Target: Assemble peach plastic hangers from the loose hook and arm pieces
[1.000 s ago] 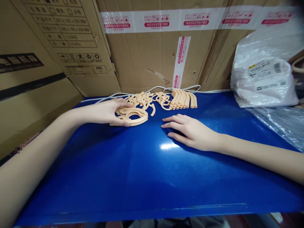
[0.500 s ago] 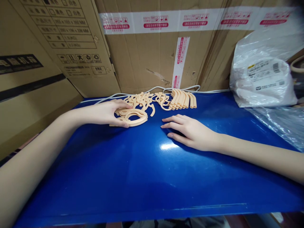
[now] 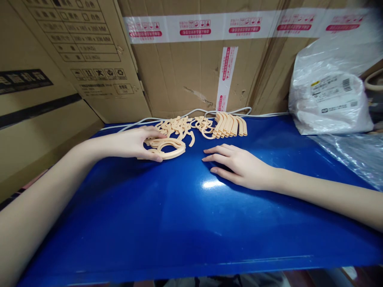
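Note:
My left hand (image 3: 139, 144) is curled around the left end of a small stack of beige curved plastic pieces (image 3: 176, 151), which look like folding hanger parts. The thumb lies along the near side and the fingers along the far side; my palm hides part of the stack. Behind it lies a loose heap of beige hook-shaped pieces (image 3: 178, 126). A row of beige curved arms (image 3: 226, 125) lies side by side to the right of the heap. My right hand (image 3: 236, 165) rests on the blue tabletop (image 3: 185, 223), fingers outstretched and apart, holding nothing.
A white cable (image 3: 146, 119) runs along the back, behind the beige pieces. Large cardboard boxes (image 3: 185, 75) wall off the back and left. At the back right sits a clear plastic bag (image 3: 332, 103) with a labelled white package, and more plastic film (image 3: 353, 155) spreads along the right edge.
The upper pieces of the stack in my left hand have shifted slightly. Both hands stay in nearly the same place, and the view has moved a tiny bit.

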